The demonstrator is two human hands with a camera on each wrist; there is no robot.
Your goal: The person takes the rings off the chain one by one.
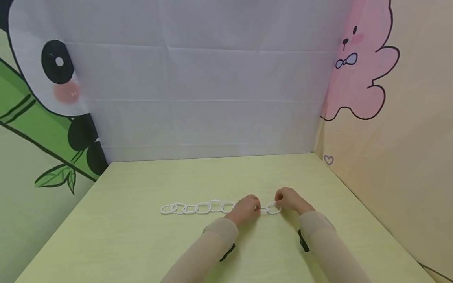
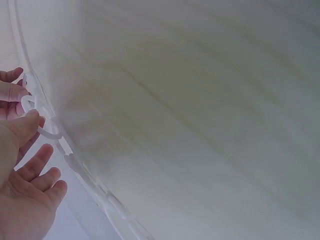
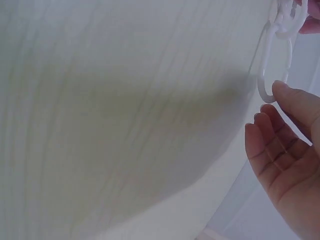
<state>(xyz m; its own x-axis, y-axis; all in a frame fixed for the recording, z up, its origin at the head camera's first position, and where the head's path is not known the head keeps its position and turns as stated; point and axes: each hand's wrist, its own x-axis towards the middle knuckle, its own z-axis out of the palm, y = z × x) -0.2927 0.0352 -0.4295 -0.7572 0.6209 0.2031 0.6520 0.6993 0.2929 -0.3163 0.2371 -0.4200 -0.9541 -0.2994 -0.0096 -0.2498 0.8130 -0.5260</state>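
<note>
A chain of white oval plastic links lies in a row across the table, running left to right. My left hand pinches a link near the chain's right part, and its fingers hide the links beneath. In the left wrist view a curved link passes between that hand's thumb and index finger. My right hand pinches the outer end of the rightmost link. From the right wrist, this end link shows between thumb and fingertips, hooked with another link at its far end.
The pale yellow table spreads around the chain. Behind it hangs a white cloth. Painted walls stand at both sides, with a pink bear on the right. Dark straps show at both sleeves.
</note>
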